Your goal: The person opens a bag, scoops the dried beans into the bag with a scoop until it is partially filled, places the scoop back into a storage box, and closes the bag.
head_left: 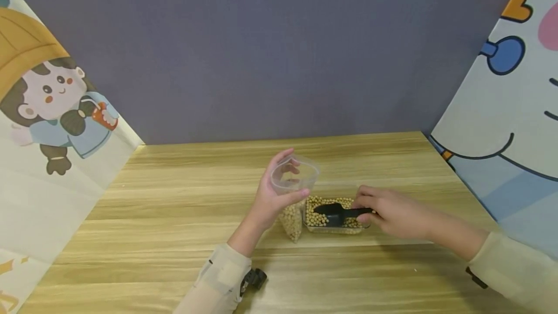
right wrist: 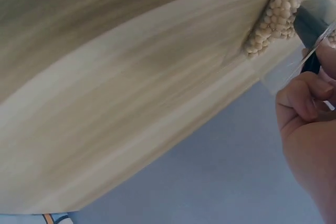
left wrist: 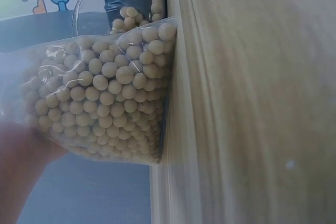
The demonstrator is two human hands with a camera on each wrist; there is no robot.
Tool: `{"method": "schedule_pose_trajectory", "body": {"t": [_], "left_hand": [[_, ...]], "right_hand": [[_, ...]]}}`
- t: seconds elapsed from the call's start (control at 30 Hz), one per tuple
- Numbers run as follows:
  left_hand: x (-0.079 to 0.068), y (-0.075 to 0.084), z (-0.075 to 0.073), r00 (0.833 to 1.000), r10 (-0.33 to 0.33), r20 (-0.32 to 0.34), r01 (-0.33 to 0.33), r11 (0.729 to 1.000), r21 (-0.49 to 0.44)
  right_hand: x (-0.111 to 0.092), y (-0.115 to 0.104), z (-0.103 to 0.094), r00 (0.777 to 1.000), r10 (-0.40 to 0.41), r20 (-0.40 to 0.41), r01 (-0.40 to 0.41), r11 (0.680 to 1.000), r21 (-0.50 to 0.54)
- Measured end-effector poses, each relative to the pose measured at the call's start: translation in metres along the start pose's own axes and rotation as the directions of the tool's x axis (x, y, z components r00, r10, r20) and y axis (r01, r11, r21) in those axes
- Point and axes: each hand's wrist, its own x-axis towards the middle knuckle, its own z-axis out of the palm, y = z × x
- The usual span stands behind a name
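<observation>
My left hand (head_left: 266, 201) holds a clear plastic bag (head_left: 293, 173) by its mouth, which stands spread wide between thumb and fingers. Dry yellow soybeans (left wrist: 100, 98) fill the bag's lower part, seen up close in the left wrist view. Just right of the bag is a clear plastic box (head_left: 334, 230) of the same soybeans. My right hand (head_left: 398, 214) grips the handle of a black scoop (head_left: 334, 213) from the right. The scoop's blade lies low among the beans in the box, and some beans sit at its tip.
Bag and box are on a wood-grain table (head_left: 174, 217). A grey panel (head_left: 279, 52) rises behind it, with cartoon-printed panels (head_left: 523, 168) on both sides. A black wrist camera (head_left: 255, 279) is strapped to the left sleeve (head_left: 222, 275).
</observation>
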Motion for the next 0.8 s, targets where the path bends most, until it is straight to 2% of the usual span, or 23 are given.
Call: {"method": "schedule_pose_trajectory", "body": {"t": [0.23, 0.47, 0.6, 0.67, 0.8], "left_hand": [[0.000, 0.001, 0.000, 1.000, 0.000, 0.002, 0.000, 1.000, 0.014], [-0.001, 0.001, -0.001, 1.000, 0.002, 0.002, -0.002, 1.000, 0.006], [0.000, 0.001, -0.002, 1.000, -0.002, -0.001, 0.002, 1.000, 0.012], [0.000, 0.001, -0.002, 1.000, -0.005, 0.000, 0.005, 1.000, 0.011], [0.000, 0.000, -0.002, 1.000, -0.009, 0.001, 0.009, 1.000, 0.008]], "right_hand": [[-0.006, 0.002, 0.000, 0.994, 0.113, -0.008, -0.112, 0.988, 0.105], [-0.013, 0.009, 0.003, 0.983, 0.179, -0.047, -0.171, 0.976, 0.131], [-0.015, 0.010, 0.004, 0.976, 0.197, -0.095, -0.176, 0.965, 0.195], [-0.016, 0.012, 0.002, 0.973, 0.182, -0.139, -0.150, 0.965, 0.216], [-0.016, 0.014, -0.016, 0.962, 0.147, -0.231, -0.112, 0.981, 0.159]]}}
